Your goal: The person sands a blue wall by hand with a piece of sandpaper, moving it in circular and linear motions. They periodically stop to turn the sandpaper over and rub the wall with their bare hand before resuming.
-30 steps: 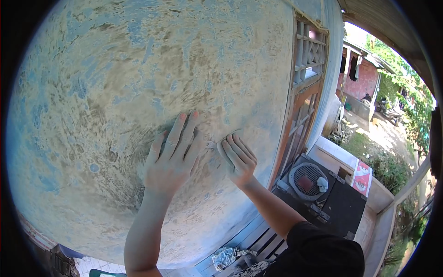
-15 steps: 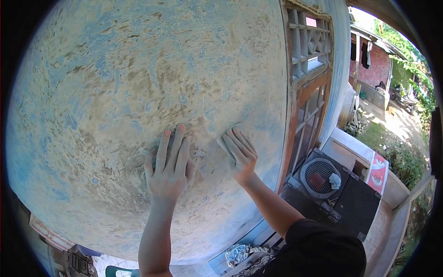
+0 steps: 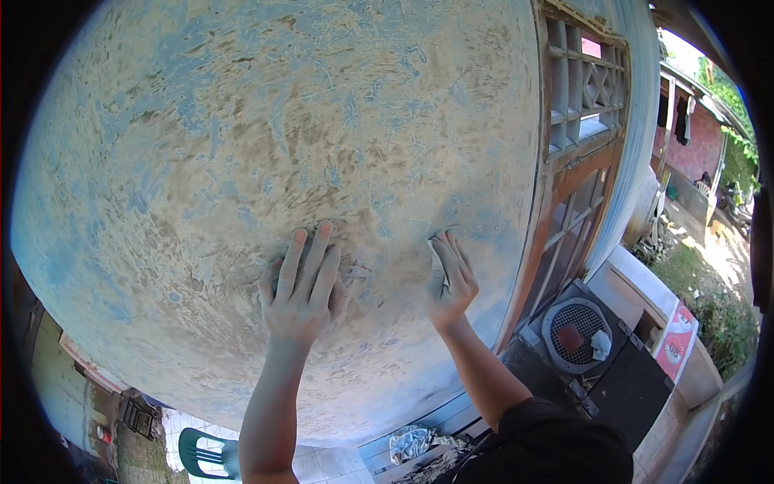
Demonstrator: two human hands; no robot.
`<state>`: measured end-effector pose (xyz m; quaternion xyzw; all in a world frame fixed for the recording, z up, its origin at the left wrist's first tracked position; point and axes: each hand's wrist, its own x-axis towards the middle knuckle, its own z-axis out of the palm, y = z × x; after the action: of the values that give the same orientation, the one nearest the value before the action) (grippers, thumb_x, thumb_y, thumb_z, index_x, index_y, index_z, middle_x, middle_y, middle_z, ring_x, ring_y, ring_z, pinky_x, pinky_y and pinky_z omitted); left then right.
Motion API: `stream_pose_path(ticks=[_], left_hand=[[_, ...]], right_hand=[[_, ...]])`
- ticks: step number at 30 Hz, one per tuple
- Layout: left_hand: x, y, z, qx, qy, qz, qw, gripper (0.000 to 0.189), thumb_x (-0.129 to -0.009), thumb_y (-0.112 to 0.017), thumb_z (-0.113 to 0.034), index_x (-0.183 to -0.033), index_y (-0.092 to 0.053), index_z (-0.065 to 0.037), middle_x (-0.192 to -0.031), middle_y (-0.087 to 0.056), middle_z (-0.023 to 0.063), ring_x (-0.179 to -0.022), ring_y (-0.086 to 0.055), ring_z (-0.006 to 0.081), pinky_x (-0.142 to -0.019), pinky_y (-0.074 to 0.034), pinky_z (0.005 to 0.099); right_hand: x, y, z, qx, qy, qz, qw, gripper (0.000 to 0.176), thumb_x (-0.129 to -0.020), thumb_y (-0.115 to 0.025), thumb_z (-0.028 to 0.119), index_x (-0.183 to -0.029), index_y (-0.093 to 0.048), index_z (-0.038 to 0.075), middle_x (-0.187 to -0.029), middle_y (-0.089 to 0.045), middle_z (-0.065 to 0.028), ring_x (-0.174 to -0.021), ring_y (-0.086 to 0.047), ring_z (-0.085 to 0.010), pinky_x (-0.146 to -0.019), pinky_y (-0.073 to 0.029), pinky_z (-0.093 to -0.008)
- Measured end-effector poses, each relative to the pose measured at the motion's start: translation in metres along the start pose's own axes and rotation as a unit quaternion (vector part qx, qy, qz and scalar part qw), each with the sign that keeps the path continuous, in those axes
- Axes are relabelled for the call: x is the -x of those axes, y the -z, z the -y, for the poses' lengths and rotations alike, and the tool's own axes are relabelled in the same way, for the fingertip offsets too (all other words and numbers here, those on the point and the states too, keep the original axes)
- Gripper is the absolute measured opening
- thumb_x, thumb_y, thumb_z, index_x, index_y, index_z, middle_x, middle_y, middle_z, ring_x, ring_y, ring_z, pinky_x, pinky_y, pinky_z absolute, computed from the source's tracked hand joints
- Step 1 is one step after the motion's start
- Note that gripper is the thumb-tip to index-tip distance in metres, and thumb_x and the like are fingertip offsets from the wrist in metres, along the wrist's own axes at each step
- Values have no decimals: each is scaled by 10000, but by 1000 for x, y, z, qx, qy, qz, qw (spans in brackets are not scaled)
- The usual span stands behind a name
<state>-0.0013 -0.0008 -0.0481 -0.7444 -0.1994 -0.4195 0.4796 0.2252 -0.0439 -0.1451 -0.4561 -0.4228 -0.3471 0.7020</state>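
Observation:
A large wall with worn, patchy blue and beige paint fills most of the view. My left hand lies against it with dusty fingers stretched out and apart. In my right hand, farther right on the wall, the fingers are closed around a folded piece of sandpaper; its pale edge shows beside the fingers. Grey dust coats both hands. My right palm is hidden.
Right of the wall is a wooden-framed window with a lattice vent above. Below it stands a black speaker box with a round grille. A green plastic chair is at lower left.
My right hand has moved right along the wall, and more of the sandpaper's edge shows. My left hand stays on nearly the same patch. The view has shifted left.

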Motion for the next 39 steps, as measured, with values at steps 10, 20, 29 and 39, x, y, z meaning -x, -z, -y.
stream_pose_path(ticks=[10, 20, 29, 39], left_hand=[[-2, -1, -2, -5, 6, -14, 1000, 259, -948, -591, -236, -1163, -735, -227, -1499, -681, -52, -1428, -572, 180, -1058, -437, 406], [-2, 3, -1, 22, 19, -9, 1000, 229, -936, -623, -232, -1139, -729, -218, -1516, -664, -63, -1442, -558, 172, -1056, -456, 414], [-3, 3, -4, 28, 32, -9, 999, 198, -929, -633, -217, -1108, -718, -216, -1540, -644, -61, -1469, -532, 170, -1080, -444, 416], [-4, 6, -5, 37, 13, -13, 999, 197, -942, -668, -208, -1125, -723, -164, -1484, -688, 19, -1413, -578, 232, -1067, -440, 407]], right_hand=[[-13, 4, -6, -46, 97, 74, 991, 257, -954, -659, -21, -1160, -812, -5, -1233, -789, -185, -1265, -714, -364, -1096, -557, -501], [-3, -20, 39, -98, -8, 19, 995, 326, -931, -628, -82, -1207, -792, -23, -1266, -772, -206, -1303, -684, -392, -1137, -503, -524], [-14, -34, 47, -73, 41, 26, 996, 342, -929, -640, -64, -1228, -794, -3, -1299, -761, -202, -1313, -680, -384, -1123, -519, -530], [9, -33, 38, -78, 62, 60, 993, 328, -947, -649, -34, -1250, -773, -9, -1343, -744, -189, -1331, -666, -384, -1139, -522, -522]])
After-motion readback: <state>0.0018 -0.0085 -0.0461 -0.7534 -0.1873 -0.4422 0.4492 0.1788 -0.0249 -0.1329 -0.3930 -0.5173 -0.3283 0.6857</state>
